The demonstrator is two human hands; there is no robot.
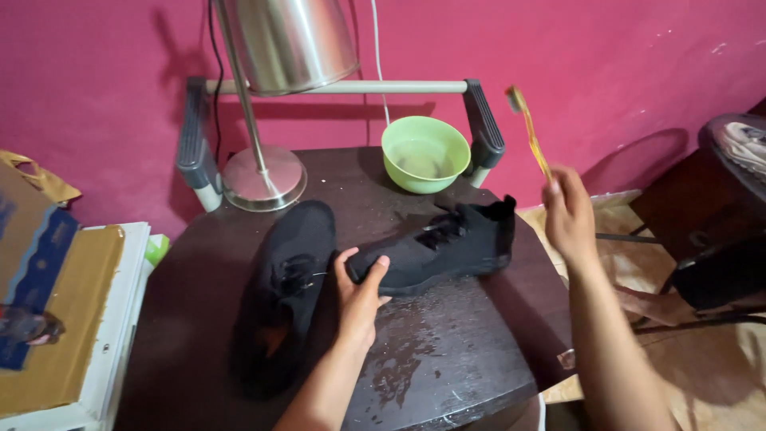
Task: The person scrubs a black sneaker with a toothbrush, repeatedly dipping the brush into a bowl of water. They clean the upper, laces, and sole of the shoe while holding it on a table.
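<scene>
Two black shoes lie on our dark wet table (447,359). Our left hand (359,295) curls around the toe of the right-hand shoe (447,243); our right hand (568,214) pinches an orange toothbrush (531,132) aloft beside the green bowl (425,153).

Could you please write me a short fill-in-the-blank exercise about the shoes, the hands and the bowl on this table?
1. The left hand grips the toe of a black ____.
2. The right hand holds up an orange ____.
3. The bowl behind the shoes is ____ in colour.

Missing words: shoe; toothbrush; green
</scene>
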